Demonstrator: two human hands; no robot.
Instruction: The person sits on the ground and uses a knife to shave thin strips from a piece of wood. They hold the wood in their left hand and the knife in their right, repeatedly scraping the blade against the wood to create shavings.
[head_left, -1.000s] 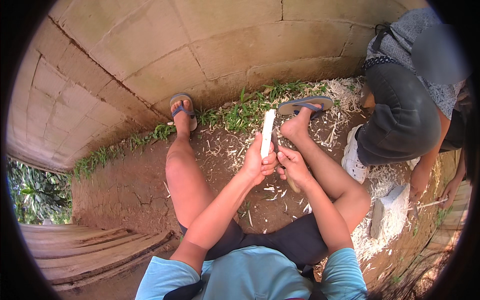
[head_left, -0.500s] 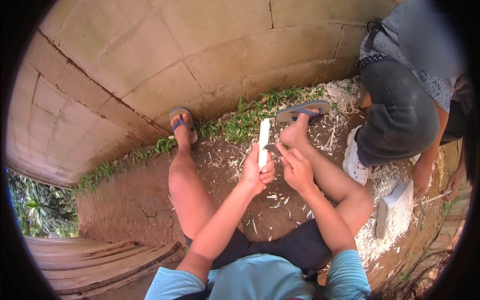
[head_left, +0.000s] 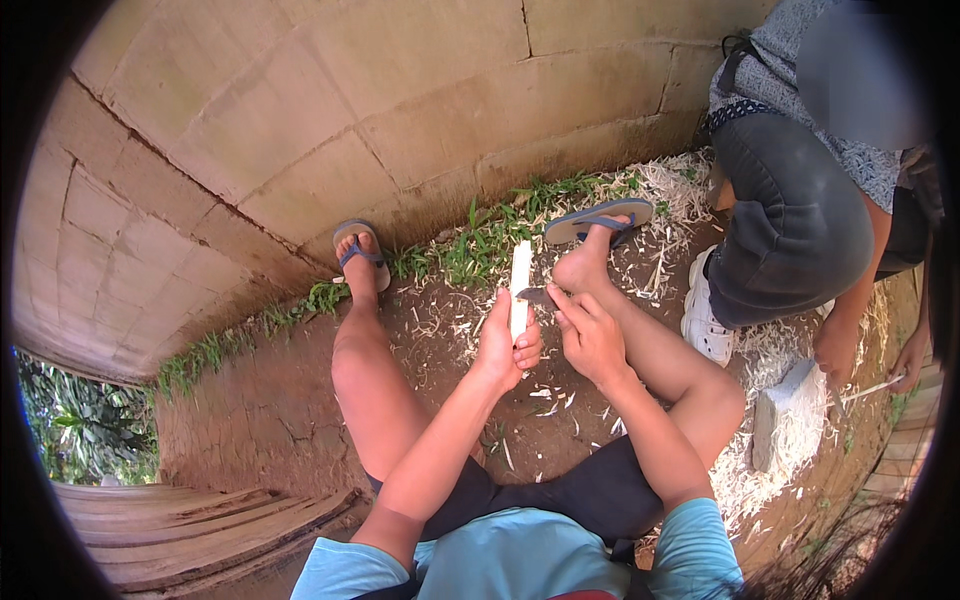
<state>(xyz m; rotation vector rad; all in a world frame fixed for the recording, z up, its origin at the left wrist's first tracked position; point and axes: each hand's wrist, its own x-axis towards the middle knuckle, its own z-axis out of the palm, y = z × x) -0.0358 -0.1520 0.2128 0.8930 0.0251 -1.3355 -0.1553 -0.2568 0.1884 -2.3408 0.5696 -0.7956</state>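
The left hand [head_left: 508,345] is clenched around the lower part of a pale wooden stick [head_left: 520,270], thumb along its left side, fingers wrapped over its right; the bare upper end projects beyond the grip, away from the wearer. Just to the right, the right hand [head_left: 592,338] grasps a knife [head_left: 537,296], forefinger close to the dark blade, the handle largely hidden by the palm. The blade crosses toward the stick just above the left fingers; from where I stand, I cannot tell whether its edge bites the wood.

Beneath both grips: brown soil [head_left: 270,400] strewn with pale shavings [head_left: 545,400]. Beyond them: a strip of grass [head_left: 480,240], then a block wall [head_left: 400,90]. The wearer's two blue-strapped sandals [head_left: 600,220] flank the stick, left and right, farther out. Well to the right of the grips, a second person in dark trousers [head_left: 795,215] holds a thin pale strip [head_left: 870,388] beside a pale block [head_left: 783,418].
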